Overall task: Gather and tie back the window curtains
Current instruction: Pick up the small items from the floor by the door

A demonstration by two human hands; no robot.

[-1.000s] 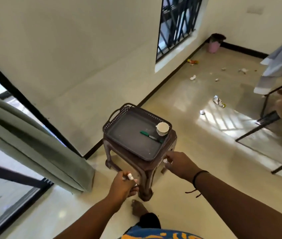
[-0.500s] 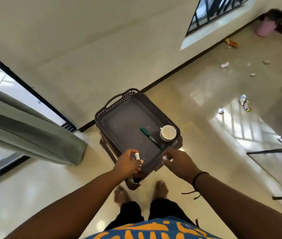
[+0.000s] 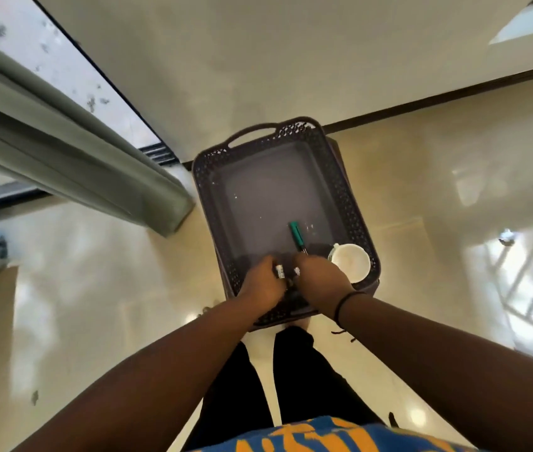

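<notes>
Curtain (image 3: 72,164) fabric hangs gathered at the left, its hem near the basket, away from both hands. The left hand (image 3: 263,285) curls around a small white object (image 3: 280,272); the right hand (image 3: 320,282) pinches something small beside it. Both hover over the dark basket (image 3: 353,203), near a green marker (image 3: 297,234) and white cup (image 3: 351,262).

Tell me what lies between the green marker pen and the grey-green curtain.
In the head view, only the dark perforated plastic tray's bare floor and left wall, then pale floor tile, separate the green marker pen from the grey-green curtain.
</notes>
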